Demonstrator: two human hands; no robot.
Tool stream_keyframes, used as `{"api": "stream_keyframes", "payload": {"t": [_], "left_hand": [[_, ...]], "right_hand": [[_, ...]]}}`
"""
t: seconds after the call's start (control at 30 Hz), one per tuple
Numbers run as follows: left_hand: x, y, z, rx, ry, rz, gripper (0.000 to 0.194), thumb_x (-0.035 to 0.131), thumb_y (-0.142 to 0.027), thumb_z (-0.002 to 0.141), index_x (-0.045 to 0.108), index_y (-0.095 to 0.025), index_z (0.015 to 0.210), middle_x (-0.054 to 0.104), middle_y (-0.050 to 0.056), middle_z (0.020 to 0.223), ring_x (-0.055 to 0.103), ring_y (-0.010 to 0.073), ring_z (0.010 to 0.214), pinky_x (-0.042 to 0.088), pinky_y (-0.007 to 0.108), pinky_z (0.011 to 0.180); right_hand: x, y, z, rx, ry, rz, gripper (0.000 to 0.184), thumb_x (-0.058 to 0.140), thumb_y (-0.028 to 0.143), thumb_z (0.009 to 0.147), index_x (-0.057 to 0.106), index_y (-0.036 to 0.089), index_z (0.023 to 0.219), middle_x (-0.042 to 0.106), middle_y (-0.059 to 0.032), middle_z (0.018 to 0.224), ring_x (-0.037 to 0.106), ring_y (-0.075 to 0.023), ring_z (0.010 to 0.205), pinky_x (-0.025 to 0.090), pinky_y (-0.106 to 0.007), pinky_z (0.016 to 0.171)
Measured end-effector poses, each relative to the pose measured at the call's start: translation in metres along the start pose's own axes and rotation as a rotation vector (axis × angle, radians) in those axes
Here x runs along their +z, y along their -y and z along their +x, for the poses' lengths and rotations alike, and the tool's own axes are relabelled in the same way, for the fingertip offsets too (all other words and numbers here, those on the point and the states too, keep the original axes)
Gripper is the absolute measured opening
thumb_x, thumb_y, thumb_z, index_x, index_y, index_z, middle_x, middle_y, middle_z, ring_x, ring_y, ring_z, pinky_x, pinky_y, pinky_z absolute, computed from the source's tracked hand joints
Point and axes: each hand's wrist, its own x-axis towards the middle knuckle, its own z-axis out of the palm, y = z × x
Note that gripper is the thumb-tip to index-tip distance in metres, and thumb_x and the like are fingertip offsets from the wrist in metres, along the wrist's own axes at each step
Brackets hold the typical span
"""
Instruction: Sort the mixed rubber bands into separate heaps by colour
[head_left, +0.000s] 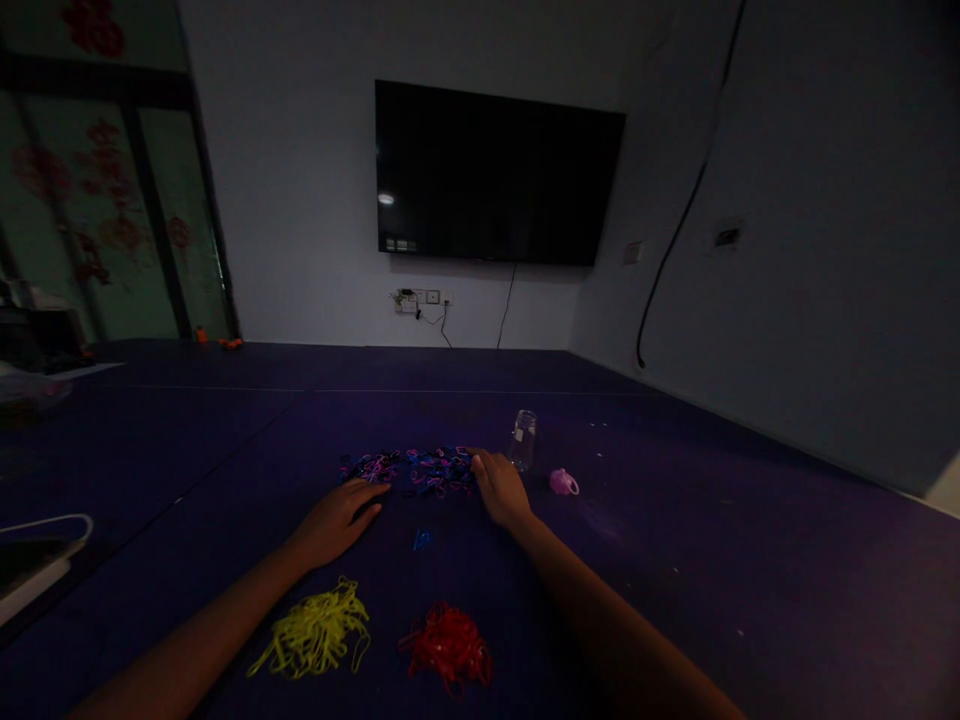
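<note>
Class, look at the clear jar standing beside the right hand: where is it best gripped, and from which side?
Probably around the body of the clear jar, below its neck, with the right hand coming from the near side. The jar stands upright, so its wall can be wrapped, and that hand lies just in front, while the colored bands lie to the left.

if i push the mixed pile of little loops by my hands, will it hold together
The mixed pile would probably scatter rather than slide as one, since its pieces lie loosely spread. They look likely to be light, being so thin. Some might drag neighbours along, as many overlap.
</note>
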Motion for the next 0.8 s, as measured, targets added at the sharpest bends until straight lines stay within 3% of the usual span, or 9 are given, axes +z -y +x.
{"api": "stream_keyframes", "payload": {"t": [0.17, 0.43, 0.8], "left_hand": [[-0.0003, -0.0006, 0.0001, -0.003, 0.001, -0.001, 0.031, 0.040, -0.031, 0.091, 0.056, -0.023, 0.116, 0.064, 0.005, 0.110, 0.058, 0.0188, 0.102, 0.047, 0.034, 0.089], [0.0007, 0.0002, 0.0006, -0.015, 0.011, 0.004, 0.031, 0.039, -0.031, 0.091, 0.056, -0.024, 0.116, 0.064, 0.004, 0.110, 0.058, 0.0180, 0.103, 0.046, 0.034, 0.090], [-0.0007, -0.0020, 0.0003, -0.011, 0.013, 0.002, 0.031, 0.039, -0.031, 0.092, 0.055, -0.024, 0.117, 0.064, 0.004, 0.110, 0.058, 0.0180, 0.102, 0.046, 0.034, 0.090]], "right_hand": [[-0.0017, 0.0021, -0.0001, 0.019, 0.073, -0.067, 0.043, 0.021, 0.033, 0.098, 0.061, 0.019, 0.103, 0.065, -0.0075, 0.095, 0.056, -0.0183, 0.094, 0.037, -0.027, 0.082], [0.0004, 0.0004, 0.0016, 0.029, 0.081, -0.165, 0.049, 0.020, 0.035, 0.098, 0.062, 0.015, 0.083, 0.066, -0.0110, 0.090, 0.057, -0.0206, 0.090, 0.036, -0.028, 0.081], [-0.0001, -0.0007, 0.0026, 0.009, 0.119, -0.084, 0.052, 0.017, 0.037, 0.098, 0.063, 0.017, 0.087, 0.065, -0.0096, 0.095, 0.056, -0.0197, 0.096, 0.035, -0.028, 0.084]]}}
